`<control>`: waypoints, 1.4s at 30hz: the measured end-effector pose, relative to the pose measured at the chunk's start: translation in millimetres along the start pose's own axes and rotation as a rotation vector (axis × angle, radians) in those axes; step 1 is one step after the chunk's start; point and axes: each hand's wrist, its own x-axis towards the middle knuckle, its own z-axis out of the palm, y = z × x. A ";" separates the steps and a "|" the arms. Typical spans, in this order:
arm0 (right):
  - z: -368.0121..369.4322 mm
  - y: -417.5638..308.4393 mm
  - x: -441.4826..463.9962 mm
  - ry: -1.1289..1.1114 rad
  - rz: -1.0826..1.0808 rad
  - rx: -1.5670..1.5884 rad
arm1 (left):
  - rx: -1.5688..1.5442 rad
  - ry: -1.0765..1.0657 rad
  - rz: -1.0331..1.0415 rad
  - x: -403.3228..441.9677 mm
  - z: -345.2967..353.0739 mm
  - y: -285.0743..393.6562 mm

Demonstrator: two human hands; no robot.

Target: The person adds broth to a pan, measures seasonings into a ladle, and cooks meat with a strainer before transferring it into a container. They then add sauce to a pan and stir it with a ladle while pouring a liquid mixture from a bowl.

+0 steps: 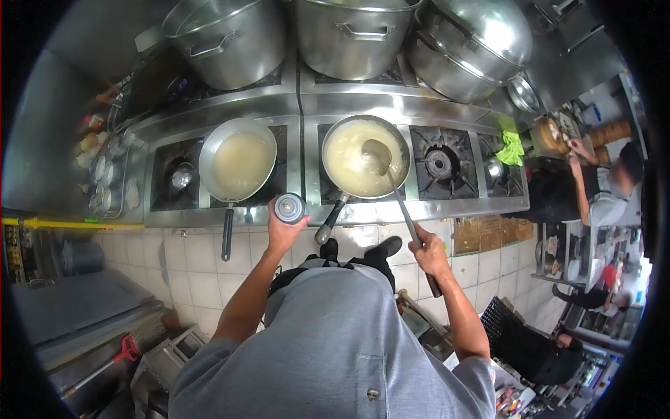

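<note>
My left hand (283, 229) is wrapped round a small round container (289, 207), seen from its top, just in front of the stove's edge. In my right hand (429, 253) is the long handle of a ladle (377, 157). The ladle's bowl rests in the pale creamy liquid (349, 150) inside the right frying pan (331, 180). This pan's handle (331, 220) points toward me, between my hands. A second frying pan (208, 157) with thinner, yellowish liquid stands on the left burner, its black handle (227, 234) reaching over the front edge.
Large steel pots (230, 59) line the back, one with a domed lid (488, 28). An uncovered burner (440, 164) lies right of the pans, near a green cloth (511, 148). A co-worker (611, 185) works at the right. A tray of metal bowls (108, 174) stands left.
</note>
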 end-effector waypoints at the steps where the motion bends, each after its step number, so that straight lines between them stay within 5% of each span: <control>1: 2.9 1.4 4.2 -0.003 -0.005 -0.001 | 0.000 0.006 0.000 0.1 -0.3 2.1; 9: 48.9 22.5 30.8 0.171 -0.089 -0.107 | 0.032 0.006 0.030 0.8 -1.7 11.6; 11: 56.4 16.6 31.2 0.270 -0.269 -0.075 | 0.057 0.006 0.037 0.8 -2.0 9.9; 13: 60.2 3.2 24.4 -0.035 0.128 0.453 | 0.082 0.002 0.045 0.3 -2.3 7.3; 17: 71.2 -12.1 16.7 -0.186 0.304 1.178 | 0.041 0.010 0.021 0.4 0.2 -0.4; 21: 66.7 -24.7 6.6 -0.253 0.375 1.446 | 0.033 0.002 0.012 1.7 0.5 -7.3; 37: -13.6 -33.9 -32.7 0.006 0.226 0.709 | 0.077 -0.034 -0.044 12.2 -7.8 20.8; 42: 2.6 0.0 -23.1 0.279 -0.115 0.120 | 0.105 -0.032 -0.046 15.6 -4.9 19.7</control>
